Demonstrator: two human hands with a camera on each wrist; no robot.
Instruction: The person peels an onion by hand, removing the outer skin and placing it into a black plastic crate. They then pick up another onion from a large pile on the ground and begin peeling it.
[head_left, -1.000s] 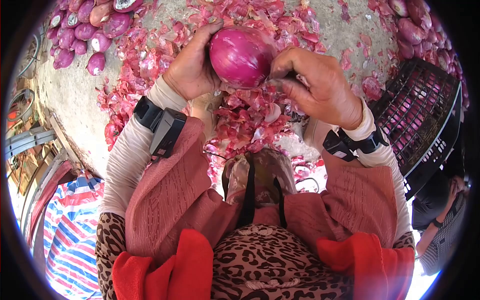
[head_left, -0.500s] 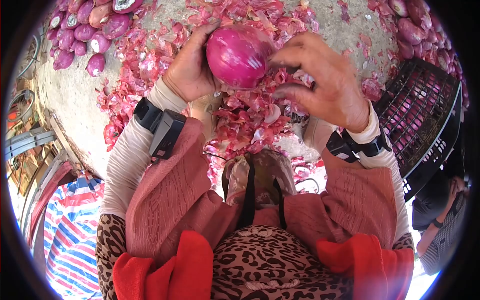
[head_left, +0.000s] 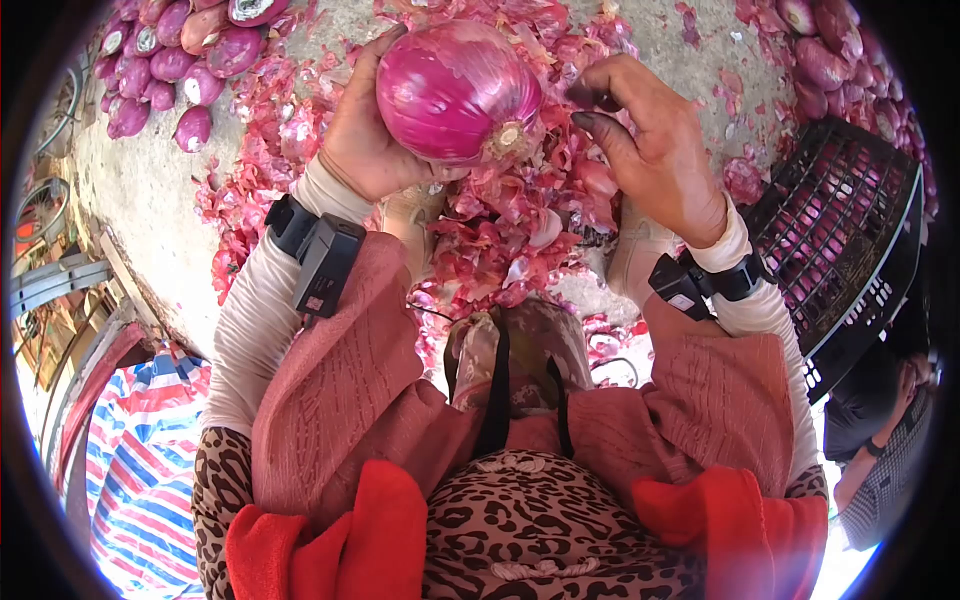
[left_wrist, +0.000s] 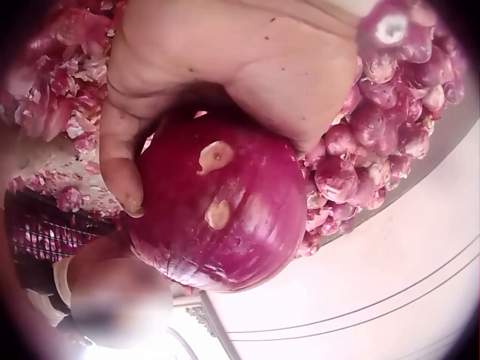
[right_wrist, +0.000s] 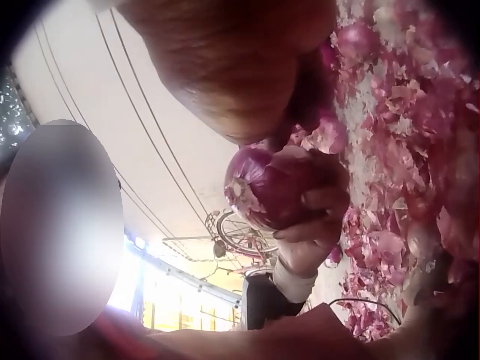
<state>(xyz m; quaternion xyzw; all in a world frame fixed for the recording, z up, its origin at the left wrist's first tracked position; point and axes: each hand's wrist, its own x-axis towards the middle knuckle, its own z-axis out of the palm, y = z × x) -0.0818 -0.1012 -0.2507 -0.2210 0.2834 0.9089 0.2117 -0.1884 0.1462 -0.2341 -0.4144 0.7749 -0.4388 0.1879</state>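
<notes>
A large glossy red onion (head_left: 450, 95) rests in my left hand (head_left: 365, 140), whose fingers and thumb curl round its left side. The onion's pale root end (head_left: 508, 138) faces toward my right hand. Two small pale spots mark the skin of the onion (left_wrist: 247, 199) in the left wrist view. My right hand (head_left: 665, 150) hovers just right of the onion, bent fingers and thumb apart, with nothing seen between them. Close up in the right wrist view, that hand (right_wrist: 232, 67) is dark and hides part of the scene behind it.
Loose onion skins (head_left: 500, 230) cover the ground under my hands. Trimmed onions (head_left: 170, 60) are heaped at the far left, more onions (head_left: 825, 60) at the far right. A black plastic crate (head_left: 840, 230) leans on the right. Striped sheeting (head_left: 150, 440) lies at left.
My right hand was at the onion's right side, then opened and drew away to the right. My left hand has shifted left and turned the onion, bringing its root end into view.
</notes>
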